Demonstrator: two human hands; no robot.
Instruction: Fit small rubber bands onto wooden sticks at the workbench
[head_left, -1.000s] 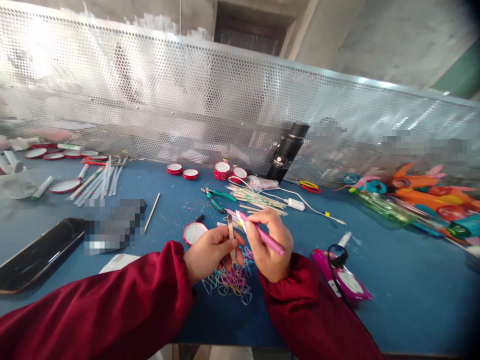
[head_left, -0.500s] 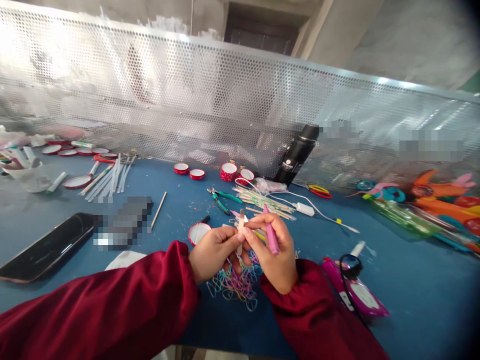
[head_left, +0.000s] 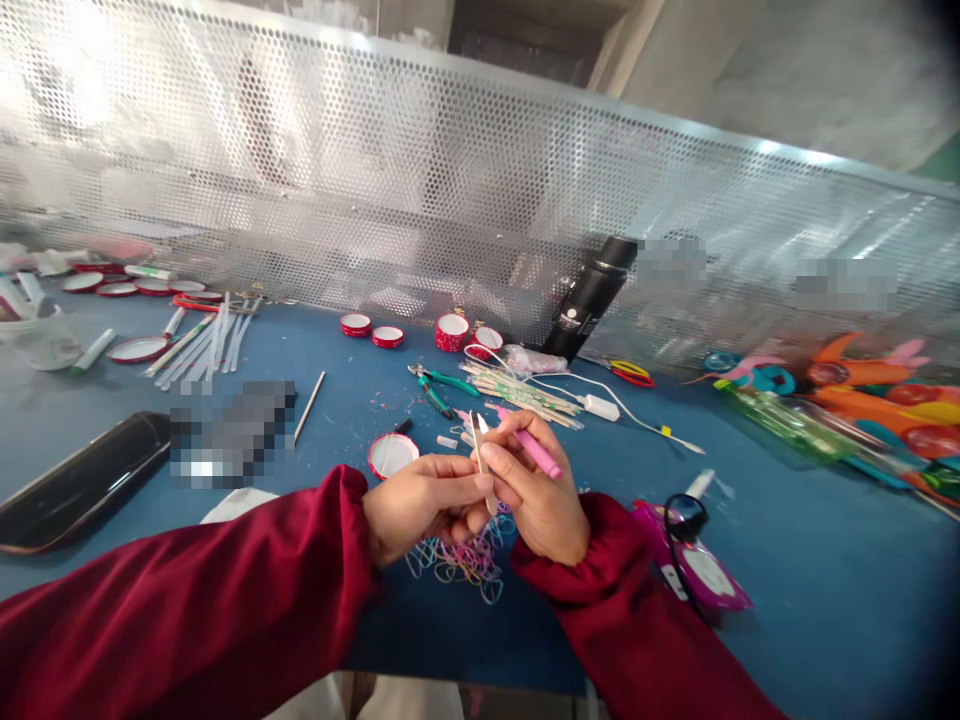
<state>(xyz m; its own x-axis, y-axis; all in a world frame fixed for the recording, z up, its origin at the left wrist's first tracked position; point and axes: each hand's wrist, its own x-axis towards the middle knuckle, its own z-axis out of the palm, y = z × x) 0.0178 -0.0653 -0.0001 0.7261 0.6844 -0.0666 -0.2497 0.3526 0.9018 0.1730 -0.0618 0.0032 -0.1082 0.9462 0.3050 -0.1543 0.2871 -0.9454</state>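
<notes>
My left hand (head_left: 427, 500) is closed, pinching a flat wooden craft stick (head_left: 481, 462) with a dark upper end. Fingers of my right hand (head_left: 546, 505) meet the same stick from the other side, while a pink marker (head_left: 536, 452) lies across that hand between thumb and fingers. A white pointed tip (head_left: 483, 426) shows right beside the stick; what it belongs to is hidden. Below both hands lies a tangle of colourful elastic bands (head_left: 469, 560), partly covered. Close to my left hand is a round red-rimmed white disc (head_left: 394, 456).
Beyond my hands lie green-handled pliers (head_left: 435, 390), thin sticks (head_left: 517, 390) and a white cable (head_left: 600, 407). A black flask (head_left: 592, 300) leans near the perforated metal screen (head_left: 360, 190). A phone (head_left: 82, 480) lies left, a purple packet (head_left: 705, 570) right.
The wooden stick has tilted, its top now leaning left. The pink marker has turned from nearly upright to slanting in my right hand. The whole view has shifted slightly.
</notes>
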